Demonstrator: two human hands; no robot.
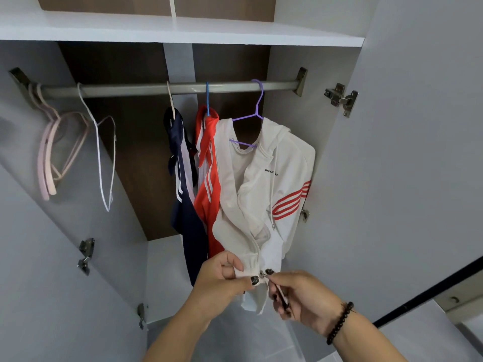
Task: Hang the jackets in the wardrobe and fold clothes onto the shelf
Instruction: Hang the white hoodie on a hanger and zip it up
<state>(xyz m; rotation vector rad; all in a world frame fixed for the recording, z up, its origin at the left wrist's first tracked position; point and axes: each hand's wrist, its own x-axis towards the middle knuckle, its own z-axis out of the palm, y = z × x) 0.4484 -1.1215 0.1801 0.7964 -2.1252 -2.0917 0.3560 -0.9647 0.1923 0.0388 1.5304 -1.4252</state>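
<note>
At the lower centre of the frame the left hand [224,276] pinches the bottom hem of a white hooded jacket [264,194] between thumb and curled fingers, just left of the zip, while the right hand [300,296] pinches the other hem edge and the small zip end, its fingers curled round the fabric; a dark bead bracelet [339,322] sits on that wrist. The jacket, with red stripes on 1 sleeve, hangs on a purple hanger [251,118] at the right end of the metal rail [167,88] across the upper middle. Just left of it hang a red jacket [209,173] on a blue hanger [207,99] and a navy jacket [183,184]. Toward the left end of the rail hang a bare white hanger [104,163] and several bare pink hangers [52,152]. A white shelf [183,30] spans the top of the frame above the rail, and an open wardrobe door [418,152] fills the right side
</note>
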